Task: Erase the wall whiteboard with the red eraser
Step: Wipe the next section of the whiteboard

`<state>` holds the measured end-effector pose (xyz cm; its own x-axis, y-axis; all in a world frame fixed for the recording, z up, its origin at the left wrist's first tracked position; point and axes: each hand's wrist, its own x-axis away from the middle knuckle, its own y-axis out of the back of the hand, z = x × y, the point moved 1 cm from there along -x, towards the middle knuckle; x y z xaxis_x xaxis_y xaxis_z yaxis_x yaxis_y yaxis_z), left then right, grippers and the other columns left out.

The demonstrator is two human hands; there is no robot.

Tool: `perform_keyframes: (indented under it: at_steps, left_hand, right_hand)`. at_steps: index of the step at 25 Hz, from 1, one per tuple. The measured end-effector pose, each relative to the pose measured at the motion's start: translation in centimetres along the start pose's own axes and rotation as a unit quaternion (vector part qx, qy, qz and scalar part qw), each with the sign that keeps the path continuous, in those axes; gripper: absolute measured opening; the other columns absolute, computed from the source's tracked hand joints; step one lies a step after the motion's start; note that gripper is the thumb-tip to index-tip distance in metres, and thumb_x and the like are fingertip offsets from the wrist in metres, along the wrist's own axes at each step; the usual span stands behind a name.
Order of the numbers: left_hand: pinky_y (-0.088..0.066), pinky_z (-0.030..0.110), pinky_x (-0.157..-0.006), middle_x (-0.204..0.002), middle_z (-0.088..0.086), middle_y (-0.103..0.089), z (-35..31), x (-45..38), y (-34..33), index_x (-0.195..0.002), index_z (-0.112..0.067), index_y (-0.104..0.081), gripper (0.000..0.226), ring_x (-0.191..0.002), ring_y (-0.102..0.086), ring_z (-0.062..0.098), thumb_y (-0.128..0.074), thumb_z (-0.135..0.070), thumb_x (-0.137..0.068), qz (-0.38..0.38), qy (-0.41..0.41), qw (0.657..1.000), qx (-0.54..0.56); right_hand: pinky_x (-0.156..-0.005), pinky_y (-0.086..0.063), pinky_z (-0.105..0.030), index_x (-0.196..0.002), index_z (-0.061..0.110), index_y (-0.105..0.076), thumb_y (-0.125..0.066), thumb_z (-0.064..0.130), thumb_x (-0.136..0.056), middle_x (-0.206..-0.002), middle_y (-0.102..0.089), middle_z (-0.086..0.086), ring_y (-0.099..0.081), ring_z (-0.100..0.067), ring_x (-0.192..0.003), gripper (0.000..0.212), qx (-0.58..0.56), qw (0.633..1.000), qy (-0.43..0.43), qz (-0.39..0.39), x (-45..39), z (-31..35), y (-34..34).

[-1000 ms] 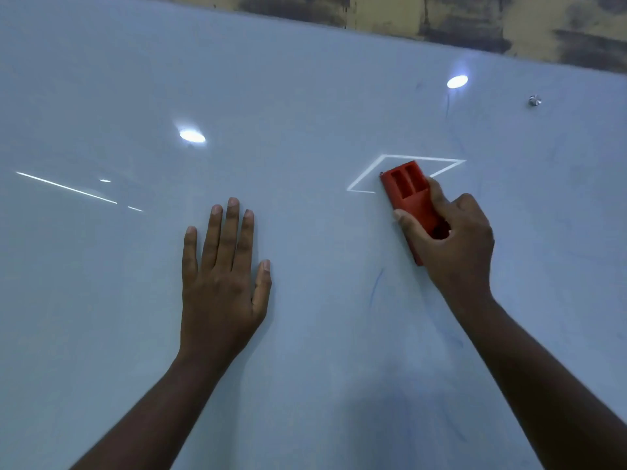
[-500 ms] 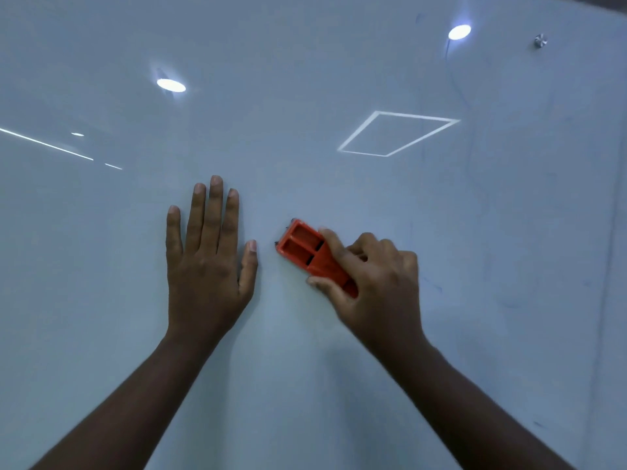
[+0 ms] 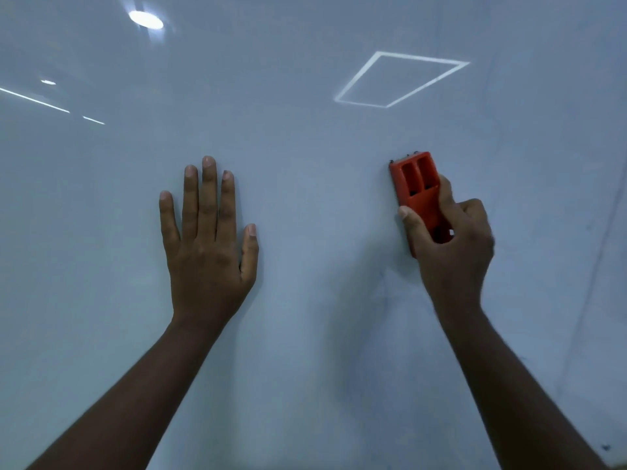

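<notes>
The wall whiteboard [image 3: 305, 164] fills the whole view, glossy and pale blue-grey. My right hand [image 3: 451, 245] grips the red eraser [image 3: 415, 188], a long plastic block with two slots in its back, pressed flat on the board and pointing up. The lower end of the eraser is hidden under my fingers. My left hand [image 3: 207, 239] lies flat on the board to the left, fingers nearly together and holding nothing. Faint blue marker smears show under and to the right of the eraser.
Ceiling lights reflect in the board: a round spot [image 3: 146, 19] at the top left and a square outline [image 3: 400, 79] above the eraser. A thin vertical line [image 3: 600, 252] runs down the board near the right edge.
The eraser swept down-left towards my left hand, then back to the right, and now points straight up. My left hand stayed flat in place. The view has tilted downward.
</notes>
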<state>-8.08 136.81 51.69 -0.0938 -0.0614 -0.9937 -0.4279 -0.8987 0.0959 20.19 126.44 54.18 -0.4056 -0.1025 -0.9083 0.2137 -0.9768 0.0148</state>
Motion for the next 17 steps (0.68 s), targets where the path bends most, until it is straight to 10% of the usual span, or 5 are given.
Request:
perform_keyframes:
  at_steps: [11, 17]
  left_hand:
    - [-0.007, 0.058, -0.132, -0.175, 0.021, -0.016, -0.5, 5.0, -0.2, -0.167, -0.003, -0.020, 0.066, -0.163, -0.012, 0.037, -0.042, -0.031, -0.111, 0.016, -0.005, 1.000, 0.016]
    - [-0.007, 0.055, -0.132, -0.174, 0.020, -0.019, -0.3, 8.7, -0.4, -0.167, -0.004, -0.021, 0.066, -0.163, -0.013, 0.035, -0.044, -0.030, -0.111, 0.017, -0.013, 1.000, 0.008]
  right_hand:
    - [-0.068, -0.052, -0.041, -0.145, 0.027, -0.059, -0.070, 0.058, -0.090, -0.100, -0.061, -0.002, -0.057, -0.022, -0.084, 0.064, 0.048, 0.977, 0.169, 0.116, 14.1, 3.5, -2.9]
    - [-0.070, -0.055, -0.043, -0.145, 0.034, -0.058, -0.074, 0.056, -0.087, -0.094, -0.053, -0.001, -0.060, -0.022, -0.084, 0.064, 0.025, 0.998, -0.038, 0.037, 6.8, -2.9, 1.0]
